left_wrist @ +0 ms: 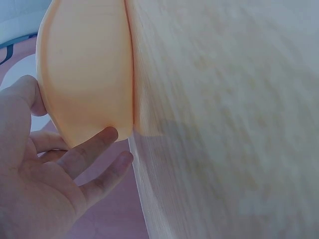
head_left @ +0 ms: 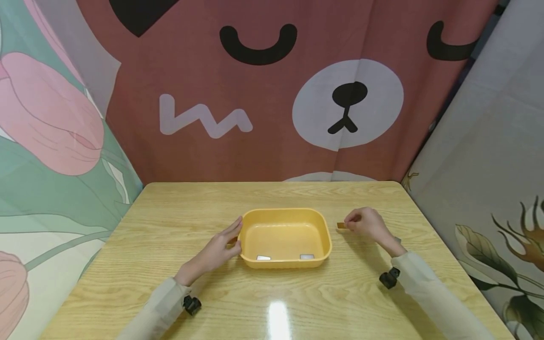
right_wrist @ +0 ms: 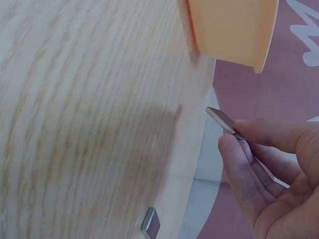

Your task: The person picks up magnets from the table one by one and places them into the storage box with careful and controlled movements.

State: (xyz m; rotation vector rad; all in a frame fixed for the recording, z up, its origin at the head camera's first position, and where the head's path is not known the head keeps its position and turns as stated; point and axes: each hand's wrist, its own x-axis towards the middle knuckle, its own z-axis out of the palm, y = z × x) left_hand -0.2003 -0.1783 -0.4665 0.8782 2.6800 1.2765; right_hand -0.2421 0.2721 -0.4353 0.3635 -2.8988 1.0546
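Note:
A yellow plastic basin (head_left: 286, 265) stands on the table. My left hand (head_left: 214, 250) is at its left end, with fingers fairly straight touching the outer wall and the thumb near the rim. My right hand (head_left: 369, 224) is raised to the right of the basin. Thumb and fingertips pinch a small, flat, shiny rectangular piece (right_wrist: 221, 119) by one end, apart from the basin. A similar flat piece (right_wrist: 151, 223) lies on the table, partly hidden behind the right wrist in the head view. Inside the basin, near its front wall, lie a pale piece (head_left: 263, 258) and a greyer piece (head_left: 307, 257).
The light wooden table (head_left: 238, 302) extends around the basin on all sides. A brown curtain (head_left: 272, 156) with a bear face hangs behind its back edge. Patterned cloths hang on the left and right. Each wrist carries a small black camera.

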